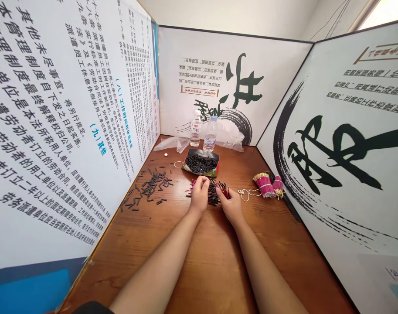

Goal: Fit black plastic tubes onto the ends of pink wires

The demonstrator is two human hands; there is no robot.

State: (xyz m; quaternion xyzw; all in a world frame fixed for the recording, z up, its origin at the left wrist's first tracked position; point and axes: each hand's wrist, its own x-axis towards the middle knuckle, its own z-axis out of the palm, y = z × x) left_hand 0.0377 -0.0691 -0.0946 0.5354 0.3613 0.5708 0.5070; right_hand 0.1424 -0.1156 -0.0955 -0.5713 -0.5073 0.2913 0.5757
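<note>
My right hand (230,204) is closed around a small bunch of thin pink-red sticks (222,188) with dark ends. My left hand (200,192) is just to the left, its thumb and fingers pinched together. Anything between those fingertips is too small to make out. Beneath and between both hands lies a pile of black-and-red sticks (213,197) on the wooden table. Right behind the hands is an opened bag (216,168) filled with short black tube-like pieces (200,163).
Loose black pieces (149,186) lie scattered on the left. To the right are bundles of pink sticks (264,184) with gold-coloured tips, beside a pale elastic loop (249,193). Two water bottles (210,134) and clear plastic bags (173,144) stand behind. Printed panels (199,56) enclose the table.
</note>
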